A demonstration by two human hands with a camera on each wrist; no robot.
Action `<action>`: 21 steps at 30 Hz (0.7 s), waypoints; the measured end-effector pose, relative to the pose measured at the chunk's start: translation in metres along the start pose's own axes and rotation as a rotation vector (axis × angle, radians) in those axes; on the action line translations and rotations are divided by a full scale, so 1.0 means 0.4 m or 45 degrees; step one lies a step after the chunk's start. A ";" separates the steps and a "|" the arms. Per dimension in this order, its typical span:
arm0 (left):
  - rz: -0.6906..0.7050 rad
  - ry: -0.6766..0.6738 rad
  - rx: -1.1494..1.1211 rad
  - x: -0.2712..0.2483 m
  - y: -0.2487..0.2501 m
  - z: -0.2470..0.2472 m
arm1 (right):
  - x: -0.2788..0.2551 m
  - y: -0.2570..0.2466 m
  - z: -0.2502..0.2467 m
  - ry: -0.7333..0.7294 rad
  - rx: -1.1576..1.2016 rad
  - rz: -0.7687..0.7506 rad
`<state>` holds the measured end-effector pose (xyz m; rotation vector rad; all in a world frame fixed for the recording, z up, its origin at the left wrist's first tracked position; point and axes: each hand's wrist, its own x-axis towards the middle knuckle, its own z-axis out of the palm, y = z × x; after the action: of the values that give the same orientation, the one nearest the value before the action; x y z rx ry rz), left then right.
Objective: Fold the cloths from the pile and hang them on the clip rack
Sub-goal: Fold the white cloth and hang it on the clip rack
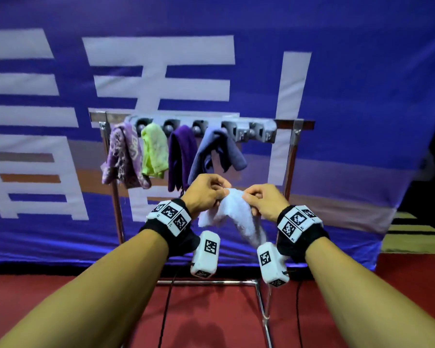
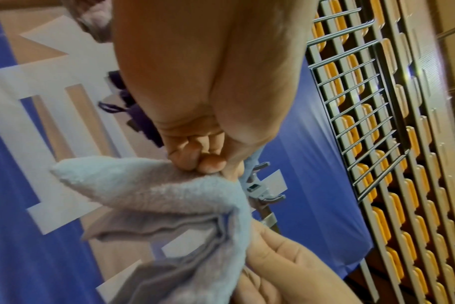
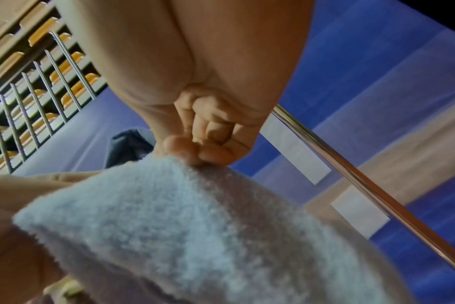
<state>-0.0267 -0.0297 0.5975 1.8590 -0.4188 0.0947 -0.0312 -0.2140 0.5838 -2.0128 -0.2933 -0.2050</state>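
pale blue cloth [image 1: 232, 217] is pinched by left hand [image 1: 204, 194] and right hand [image 1: 264, 203] before the clip rack [image 1: 201, 126].

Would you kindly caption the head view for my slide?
Both hands, left and right, pinch a light-blue cloth before the clip rack.

The pale blue towel [image 1: 232, 217] is hidden along its top edge by the left hand [image 1: 204, 194] and right hand [image 1: 263, 200]; its lower part runs off the frame (both wrist views), blurred. The rack's feet [image 1: 268, 330] are cut off.
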 end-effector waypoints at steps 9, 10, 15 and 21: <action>0.112 0.106 0.092 0.106 0.201 -0.018 | 0.101 -0.153 -0.128 0.188 0.030 -0.117; 0.120 0.107 0.097 0.115 0.216 -0.019 | 0.113 -0.159 -0.138 0.207 0.010 -0.125; 0.121 0.104 0.170 0.171 0.262 -0.016 | 0.167 -0.182 -0.178 0.280 0.006 -0.065; 0.093 0.024 0.105 0.218 0.291 -0.019 | 0.206 -0.229 -0.189 0.242 0.111 -0.018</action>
<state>0.0171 -0.0745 0.7289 1.9228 -0.4756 0.1814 0.0192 -0.2332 0.7180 -1.8899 -0.1927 -0.3833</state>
